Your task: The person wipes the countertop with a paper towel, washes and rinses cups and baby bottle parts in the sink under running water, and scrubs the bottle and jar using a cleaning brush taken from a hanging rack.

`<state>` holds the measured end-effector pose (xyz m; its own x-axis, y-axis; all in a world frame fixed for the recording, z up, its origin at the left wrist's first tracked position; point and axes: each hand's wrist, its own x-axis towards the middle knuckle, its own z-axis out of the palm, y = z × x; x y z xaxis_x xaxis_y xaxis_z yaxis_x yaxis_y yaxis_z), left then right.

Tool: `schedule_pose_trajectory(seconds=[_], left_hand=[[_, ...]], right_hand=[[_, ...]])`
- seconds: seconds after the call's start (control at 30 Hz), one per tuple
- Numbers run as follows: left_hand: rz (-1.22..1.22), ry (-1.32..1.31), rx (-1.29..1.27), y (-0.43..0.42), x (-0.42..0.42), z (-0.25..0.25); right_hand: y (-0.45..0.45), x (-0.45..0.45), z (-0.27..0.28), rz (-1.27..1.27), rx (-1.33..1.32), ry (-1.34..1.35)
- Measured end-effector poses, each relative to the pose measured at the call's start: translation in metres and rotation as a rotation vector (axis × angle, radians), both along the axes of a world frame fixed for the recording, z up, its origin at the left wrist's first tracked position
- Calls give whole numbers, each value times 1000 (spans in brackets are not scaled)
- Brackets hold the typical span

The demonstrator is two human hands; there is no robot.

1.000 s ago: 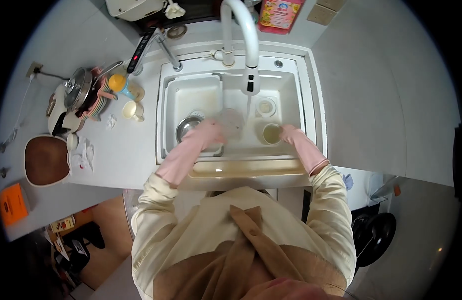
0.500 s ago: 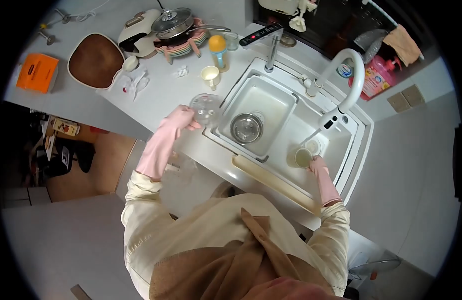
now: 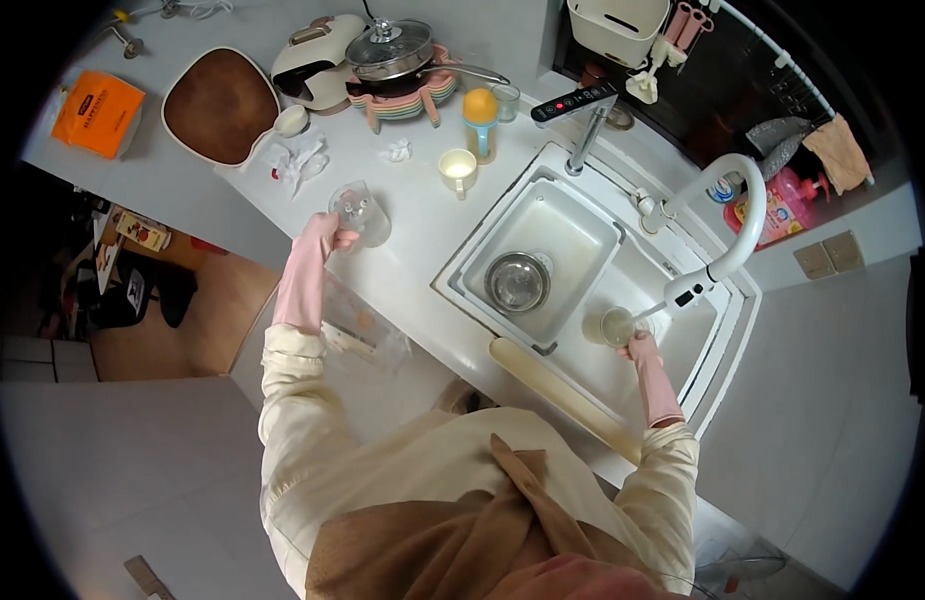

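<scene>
My left hand (image 3: 333, 236), in a pink rubber glove, is closed on the edge of a clear transparent container (image 3: 361, 214) over the counter, left of the sink. In the right basin, my right hand (image 3: 640, 349), gloved alike, grips a light cup (image 3: 617, 327), tilted near the stream from the white faucet (image 3: 748, 215). A metal strainer bowl (image 3: 517, 282) lies in the left basin (image 3: 563, 225). Between the clear container and the sink, a cream mug (image 3: 458, 172) stands on the counter.
Behind the mug stands a bottle with an orange cap (image 3: 481, 112). A lidded pan (image 3: 390, 52) sits on stacked trays at the back. Crumpled tissue (image 3: 301, 160), a brown board (image 3: 221, 106) and an orange packet (image 3: 98, 112) are on the left. Pink soap bottle (image 3: 778, 207) behind the faucet.
My left hand has carried the clear container out of the sink area and leftward over the counter. The view has turned left. My right hand has taken hold of the cup.
</scene>
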<state>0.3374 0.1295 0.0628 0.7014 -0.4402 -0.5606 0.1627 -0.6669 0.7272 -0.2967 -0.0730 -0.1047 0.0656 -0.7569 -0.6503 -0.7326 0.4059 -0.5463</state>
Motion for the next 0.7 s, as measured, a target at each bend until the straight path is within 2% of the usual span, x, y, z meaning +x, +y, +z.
schedule_pose_trajectory(seconds=[0.07, 0.27, 0.33, 0.37, 0.4, 0.47, 0.5, 0.57, 0.67, 0.7], left_hand=[[30, 52, -69, -8, 13, -7], [29, 1, -19, -35, 27, -4], [42, -178, 34, -35, 16, 7], [53, -349, 82, -30, -5, 25], [47, -560, 12, -27, -15, 15], [45, -1028, -57, -21, -33, -3], [-41, -827, -99, -28, -68, 14], [-172, -659, -209, -51, -108, -10], [-226, -447, -123, -107, -140, -53], [-209, -406, -95, -125, -136, -68]], right_hand=[[3, -2, 0, -27, 0, -24], [6, -2, -6, -78, 15, -14], [8, -3, -5, -103, 23, -14], [11, -2, 2, -36, -2, 66], [16, 3, 20, 31, -27, 147], [24, 17, 45, 7, -6, 150], [28, 25, 61, 5, 6, 149], [30, 27, 71, 20, 4, 50], [29, 29, 72, 104, -25, -158], [28, 39, 87, 189, -18, -177]])
